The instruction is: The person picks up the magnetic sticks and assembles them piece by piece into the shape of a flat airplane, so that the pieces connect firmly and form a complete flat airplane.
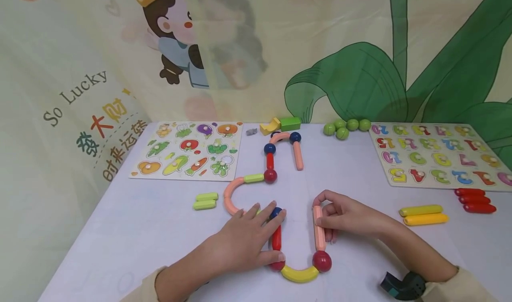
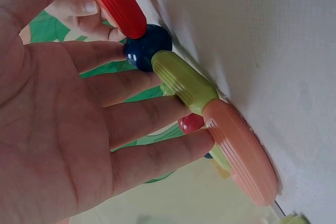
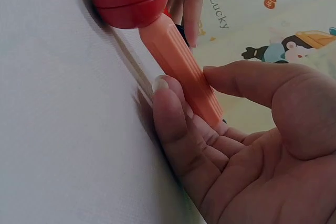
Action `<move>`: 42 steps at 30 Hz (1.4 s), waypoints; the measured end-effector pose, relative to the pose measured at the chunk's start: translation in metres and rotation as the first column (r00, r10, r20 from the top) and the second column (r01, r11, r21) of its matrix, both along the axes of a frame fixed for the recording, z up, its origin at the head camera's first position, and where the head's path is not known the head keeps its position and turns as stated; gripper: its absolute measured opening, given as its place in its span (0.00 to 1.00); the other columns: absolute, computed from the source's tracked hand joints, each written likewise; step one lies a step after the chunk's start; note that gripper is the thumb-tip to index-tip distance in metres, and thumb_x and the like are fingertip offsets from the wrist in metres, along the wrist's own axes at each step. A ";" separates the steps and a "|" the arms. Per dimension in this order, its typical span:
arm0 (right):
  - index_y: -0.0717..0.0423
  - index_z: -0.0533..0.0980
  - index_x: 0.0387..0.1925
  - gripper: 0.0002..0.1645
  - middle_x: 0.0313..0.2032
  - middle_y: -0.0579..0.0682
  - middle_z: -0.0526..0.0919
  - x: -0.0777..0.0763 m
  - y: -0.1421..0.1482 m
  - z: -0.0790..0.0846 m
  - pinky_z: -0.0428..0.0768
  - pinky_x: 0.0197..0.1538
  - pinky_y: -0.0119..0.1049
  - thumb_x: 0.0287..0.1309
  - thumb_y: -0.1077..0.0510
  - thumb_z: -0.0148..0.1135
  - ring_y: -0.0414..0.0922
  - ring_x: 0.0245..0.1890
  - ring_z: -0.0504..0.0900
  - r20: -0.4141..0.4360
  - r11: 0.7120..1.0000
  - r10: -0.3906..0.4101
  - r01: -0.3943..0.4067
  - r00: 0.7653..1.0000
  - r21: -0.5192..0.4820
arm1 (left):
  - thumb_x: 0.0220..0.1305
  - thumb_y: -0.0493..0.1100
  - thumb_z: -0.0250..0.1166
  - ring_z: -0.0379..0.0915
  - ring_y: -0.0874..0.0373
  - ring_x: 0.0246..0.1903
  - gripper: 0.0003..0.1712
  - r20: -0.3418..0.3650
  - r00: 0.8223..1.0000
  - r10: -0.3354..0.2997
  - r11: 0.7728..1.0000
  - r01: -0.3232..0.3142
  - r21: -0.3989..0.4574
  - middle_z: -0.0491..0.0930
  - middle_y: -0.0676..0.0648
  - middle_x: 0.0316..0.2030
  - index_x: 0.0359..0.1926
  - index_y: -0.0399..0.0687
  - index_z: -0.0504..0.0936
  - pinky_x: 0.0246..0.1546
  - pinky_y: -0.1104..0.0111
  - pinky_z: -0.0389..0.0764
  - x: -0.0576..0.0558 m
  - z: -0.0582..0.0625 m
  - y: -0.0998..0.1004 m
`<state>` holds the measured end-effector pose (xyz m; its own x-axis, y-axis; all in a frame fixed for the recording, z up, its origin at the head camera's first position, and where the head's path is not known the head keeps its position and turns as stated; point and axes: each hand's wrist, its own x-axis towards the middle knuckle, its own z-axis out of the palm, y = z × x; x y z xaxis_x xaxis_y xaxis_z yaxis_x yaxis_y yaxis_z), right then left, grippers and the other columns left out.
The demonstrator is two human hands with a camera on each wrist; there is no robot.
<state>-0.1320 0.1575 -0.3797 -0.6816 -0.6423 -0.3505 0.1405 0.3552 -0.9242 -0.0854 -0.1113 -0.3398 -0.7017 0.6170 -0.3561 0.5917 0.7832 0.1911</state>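
Observation:
A winding chain of ridged toy sticks and balls lies on the white table. My left hand [image 1: 242,242] spreads its straight fingers over the lower left of it. Its thumb touches a red ball, and its fingertips rest along a blue ball [image 2: 149,45], a green stick [image 2: 184,80] and a curved pink piece [image 2: 241,153]. With thumb and fingers, my right hand [image 1: 352,215] pinches a straight pink stick [image 1: 319,235]. That stick's near end meets a red ball [image 1: 322,261]. A curved yellow piece [image 1: 300,274] links this ball to the one under my left thumb.
A vegetable puzzle board [image 1: 188,151] lies back left, a number puzzle board [image 1: 440,155] back right. Green balls [image 1: 342,133] and blocks [image 1: 290,124] sit by the back cloth. Loose green sticks [image 1: 205,204] lie left; yellow sticks [image 1: 426,219] and red sticks [image 1: 480,208] lie right.

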 end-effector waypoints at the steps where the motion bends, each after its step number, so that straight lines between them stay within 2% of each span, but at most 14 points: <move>1: 0.61 0.62 0.51 0.25 0.27 0.60 0.79 0.000 0.000 0.000 0.80 0.30 0.45 0.56 0.56 0.60 0.57 0.23 0.79 -0.006 1.000 0.003 -0.003 1.000 0.001 | 0.50 0.76 0.47 0.52 0.44 0.62 0.48 -0.001 1.000 -0.001 1.000 0.001 0.000 0.50 0.50 0.68 0.69 0.63 0.50 0.52 0.45 0.63 0.000 0.000 0.000; 11: 0.58 0.68 0.49 0.21 0.23 0.57 0.77 0.000 -0.002 0.002 0.78 0.25 0.39 0.57 0.54 0.59 0.53 0.18 0.76 -0.163 0.998 0.025 -0.014 0.986 0.069 | 0.51 0.76 0.46 0.52 0.44 0.62 0.48 -0.006 1.000 -0.002 1.000 0.002 0.004 0.50 0.49 0.68 0.69 0.63 0.50 0.53 0.45 0.63 0.001 0.000 0.000; 22: 0.58 0.72 0.41 0.13 0.21 0.55 0.76 0.002 -0.007 0.002 0.77 0.22 0.38 0.57 0.55 0.59 0.51 0.17 0.74 -0.216 0.997 0.054 -0.039 0.975 0.073 | 0.50 0.76 0.46 0.52 0.44 0.62 0.49 -0.010 1.000 -0.001 1.000 0.001 -0.010 0.49 0.50 0.68 0.69 0.63 0.50 0.53 0.46 0.63 0.000 -0.001 0.001; 28: 0.55 0.75 0.37 0.11 0.20 0.52 0.75 0.000 -0.008 0.002 0.73 0.19 0.32 0.56 0.53 0.60 0.47 0.16 0.72 -0.262 0.992 0.075 -0.045 0.962 0.116 | 0.50 0.76 0.46 0.51 0.44 0.63 0.49 -0.003 1.000 0.001 1.000 -0.001 -0.007 0.49 0.50 0.68 0.69 0.63 0.49 0.53 0.46 0.63 0.000 0.000 0.001; 32: 0.51 0.77 0.36 0.09 0.21 0.48 0.76 -0.009 -0.010 0.005 0.75 0.24 0.31 0.55 0.52 0.61 0.43 0.22 0.74 -0.336 0.982 0.118 -0.060 0.935 0.179 | 0.50 0.76 0.46 0.51 0.44 0.63 0.49 -0.004 1.000 0.000 1.000 0.000 -0.010 0.49 0.50 0.68 0.69 0.63 0.49 0.53 0.46 0.63 0.001 0.000 0.001; 37: 0.52 0.78 0.37 0.07 0.22 0.46 0.76 -0.039 -0.021 0.017 0.75 0.27 0.32 0.57 0.55 0.60 0.44 0.25 0.73 -0.415 0.974 0.162 -0.078 0.895 0.212 | 0.50 0.76 0.46 0.52 0.44 0.63 0.49 -0.016 1.000 -0.008 1.000 0.008 -0.013 0.48 0.49 0.68 0.69 0.62 0.49 0.53 0.46 0.64 0.001 0.000 0.001; 39: 0.52 0.79 0.38 0.08 0.22 0.46 0.75 -0.054 -0.031 0.025 0.74 0.27 0.32 0.57 0.56 0.59 0.44 0.25 0.72 -0.456 0.969 0.192 -0.096 0.869 0.226 | 0.50 0.76 0.45 0.51 0.43 0.62 0.49 -0.021 1.000 -0.011 1.000 0.011 -0.016 0.48 0.49 0.68 0.69 0.62 0.49 0.53 0.46 0.64 0.001 0.000 0.001; 42: 0.52 0.79 0.38 0.08 0.23 0.45 0.75 -0.075 -0.050 0.037 0.74 0.28 0.34 0.56 0.57 0.59 0.44 0.25 0.72 -0.533 0.955 0.254 -0.121 0.807 0.271 | 0.50 0.76 0.45 0.51 0.43 0.62 0.49 -0.024 1.000 -0.012 1.000 0.012 -0.020 0.48 0.49 0.68 0.69 0.62 0.49 0.53 0.46 0.64 0.002 -0.001 0.002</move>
<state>-0.2072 0.1073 -0.3430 -0.6746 -0.7325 -0.0919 -0.4635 0.5171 -0.7196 -0.0839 -0.1095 -0.3405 -0.7029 0.6185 -0.3513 0.6052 0.7795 0.1616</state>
